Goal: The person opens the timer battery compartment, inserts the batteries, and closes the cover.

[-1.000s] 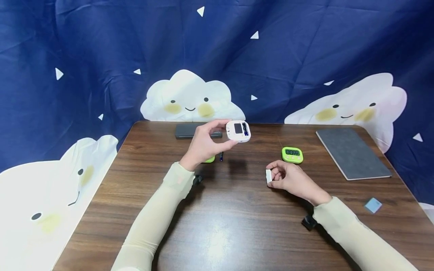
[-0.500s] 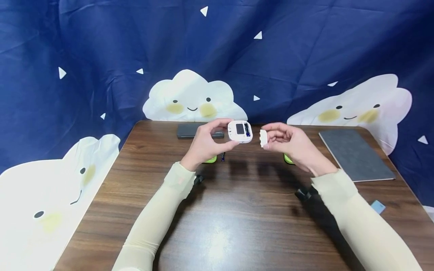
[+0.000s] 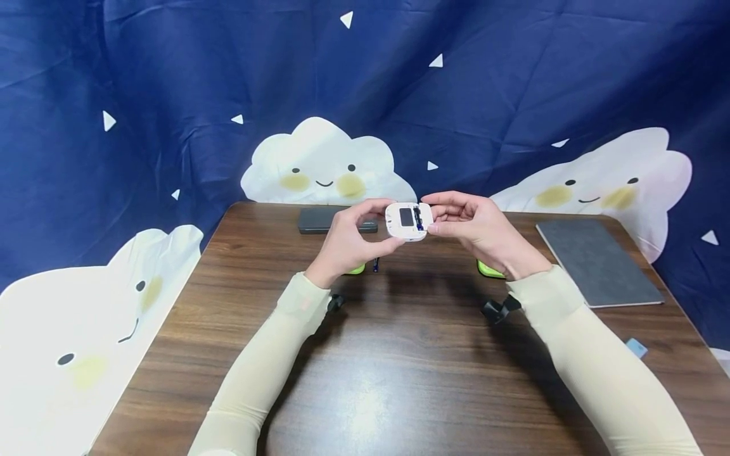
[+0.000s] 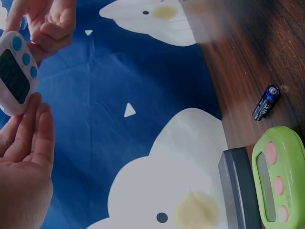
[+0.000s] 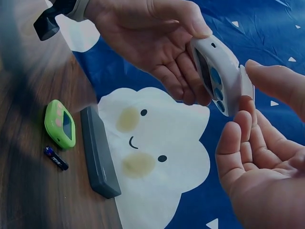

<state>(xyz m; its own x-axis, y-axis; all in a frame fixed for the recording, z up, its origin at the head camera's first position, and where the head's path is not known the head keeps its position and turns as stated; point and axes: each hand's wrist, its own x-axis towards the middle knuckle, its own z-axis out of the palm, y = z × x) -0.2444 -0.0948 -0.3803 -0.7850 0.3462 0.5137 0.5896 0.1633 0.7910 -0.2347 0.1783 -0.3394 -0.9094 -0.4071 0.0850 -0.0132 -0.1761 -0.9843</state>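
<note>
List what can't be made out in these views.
White timer: left wrist view, cut by the left edge; screen too dark to read.
Cover: right wrist view, partly behind the right hand; its fit can't be judged.
Right green timer: head view, screen hidden behind the right hand.
Blue block: head view, partly hidden behind the right sleeve.
Loose battery: head view, label too small.

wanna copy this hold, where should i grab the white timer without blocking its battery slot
Probably pinch the white timer by its near and far rims at the left end, coming from the left: it is slim and rounded, and its battery slot lies toward the right, where the right grip holds a white piece.
</note>
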